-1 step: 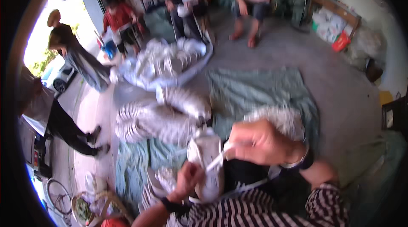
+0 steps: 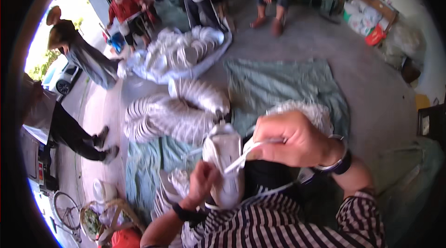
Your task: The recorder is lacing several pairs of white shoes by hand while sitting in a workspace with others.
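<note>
A white shoe (image 2: 223, 148), its toe end toward me, rests in front of my lap. My right hand (image 2: 295, 138) is closed in a pinch on a white shoelace (image 2: 238, 160), just right of the shoe. The lace runs taut down and left from those fingers to the shoe's front opening. At the shoe's left edge my left hand (image 2: 203, 182) is closed, fingers curled; what it grips is hidden. Just beyond the right hand lies a heap of white laces (image 2: 302, 107).
Nested rows of pale shoes (image 2: 169, 125) lie ahead on a green tarp (image 2: 283, 78). Farther off, a light sheet (image 2: 160, 77) carries piled white shoes. Several people sit or stand beyond and at left. A basket (image 2: 118, 218) and a white bucket (image 2: 104, 191) stand at lower left.
The whole view has tipped down slightly, so the surroundings sit higher. Both hands keep their grips, and the lace stays stretched between the right hand and the shoe.
</note>
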Tool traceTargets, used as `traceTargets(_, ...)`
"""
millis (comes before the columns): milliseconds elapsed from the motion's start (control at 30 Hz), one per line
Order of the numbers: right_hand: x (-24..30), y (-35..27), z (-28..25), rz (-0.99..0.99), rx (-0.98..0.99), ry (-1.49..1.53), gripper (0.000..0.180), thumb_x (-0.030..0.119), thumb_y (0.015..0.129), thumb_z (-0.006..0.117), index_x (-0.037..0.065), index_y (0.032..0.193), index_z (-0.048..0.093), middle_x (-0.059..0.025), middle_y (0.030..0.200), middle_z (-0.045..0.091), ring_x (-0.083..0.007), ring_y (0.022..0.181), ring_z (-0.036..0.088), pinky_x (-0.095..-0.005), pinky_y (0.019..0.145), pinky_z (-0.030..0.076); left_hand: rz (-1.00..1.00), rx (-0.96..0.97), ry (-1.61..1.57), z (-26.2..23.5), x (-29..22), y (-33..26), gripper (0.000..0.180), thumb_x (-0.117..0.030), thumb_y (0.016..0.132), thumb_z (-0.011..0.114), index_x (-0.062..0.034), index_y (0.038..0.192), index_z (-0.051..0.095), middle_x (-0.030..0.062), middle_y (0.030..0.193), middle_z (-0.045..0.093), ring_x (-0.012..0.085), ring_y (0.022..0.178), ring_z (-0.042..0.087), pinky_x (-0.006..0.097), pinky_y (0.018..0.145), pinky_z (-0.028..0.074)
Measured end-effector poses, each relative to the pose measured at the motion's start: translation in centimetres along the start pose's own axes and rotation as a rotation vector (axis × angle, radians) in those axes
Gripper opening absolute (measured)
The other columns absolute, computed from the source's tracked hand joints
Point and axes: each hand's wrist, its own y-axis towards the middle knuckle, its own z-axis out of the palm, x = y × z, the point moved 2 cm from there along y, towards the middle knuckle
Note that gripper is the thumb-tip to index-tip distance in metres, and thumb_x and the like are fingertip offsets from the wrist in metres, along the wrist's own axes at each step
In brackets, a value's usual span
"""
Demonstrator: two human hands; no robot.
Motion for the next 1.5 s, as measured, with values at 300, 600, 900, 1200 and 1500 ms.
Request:
traceTargets(300,1.0,-0.2,2.2,-0.328,-0.099,-0.11,0.019,0.013,0.075,0.073,0.003,0.079,0.058,-0.0068,0.077,0.06,-0.0139,0.055,0.056,-0.0237,0.047,0.042,0.278,0.257,0.299,0.8,-5.3,2.2,0.023,-0.01,0.075,0.068,-0.008,0.097,0.064,0.0056,0.083,0.059,0.017,0.064,0.06,0.028,0.059,0.051)
traceTargets(600,2.1,-2.3,2.9,-0.581,-0.119,-0.417,0.029,0.027,0.07,0.076,0.006,0.074,0.058,-0.0038,0.079,0.059,-0.0094,0.043,0.045,-0.0236,0.037,0.036,0.468,0.276,0.717,3.2,-4.8,1.8,0.014,-0.012,0.071,0.064,-0.0134,0.084,0.061,0.003,0.078,0.052,0.0207,0.075,0.059,0.033,0.056,0.051)
traceTargets(900,4.8,-5.3,5.6,-0.83,0.11,-0.375,0.033,0.016,0.077,0.068,0.007,0.058,0.042,-0.0096,0.068,0.059,-0.0089,0.044,0.044,-0.0222,0.038,0.024,0.721,0.134,0.727,3.3,-4.7,-0.9,0.032,-0.009,0.065,0.069,-0.0137,0.097,0.067,0.0002,0.085,0.055,0.0158,0.068,0.055,0.029,0.052,0.049)
traceTargets(1200,-4.8,-6.5,1.3,0.026,-0.504,-0.456,0.015,0.011,0.078,0.067,0.0,0.08,0.058,-0.0116,0.086,0.062,-0.0164,0.067,0.06,-0.0256,0.051,0.046,-0.13,0.138,-0.43,0.5,-5.8,-1.6,0.03,-0.026,0.097,0.038,-0.0019,0.085,0.052,0.0108,0.089,0.059,0.0205,0.084,0.055,0.03,0.08,0.042)
traceTargets(1500,-21.0,-19.0,0.3,0.926,-0.708,0.755,0.032,0.035,0.093,0.048,0.007,0.08,0.057,-0.0168,0.09,0.066,-0.0073,0.038,0.04,-0.0197,0.036,0.029,-0.301,-0.265,-1.095,-6.5,-7.4,0.3,0.033,-0.035,0.095,0.042,-0.0103,0.073,0.046,-0.0023,0.059,0.041,0.0108,0.05,0.036,0.03,0.068,0.042)
